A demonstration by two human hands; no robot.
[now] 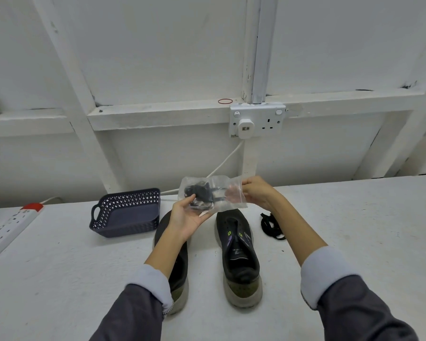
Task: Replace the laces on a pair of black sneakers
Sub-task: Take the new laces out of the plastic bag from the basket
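Note:
Two black sneakers stand side by side on the white table, toes away from me. The right sneaker [239,252] has no laces in it; the left sneaker [176,271] lies partly under my left forearm. Above them I hold a clear plastic bag [221,193] with coiled black laces [199,193] inside. My left hand [187,219] cradles the bag from below, fingers curled round its left end. My right hand [257,193] pinches the bag's right edge. A loose black lace [271,226] lies on the table right of the shoes.
A dark blue perforated basket [128,212] sits left of the shoes. A white power strip [9,227] with a red switch lies at the far left edge. A wall socket [257,121] with a plug and white cable is on the wall behind.

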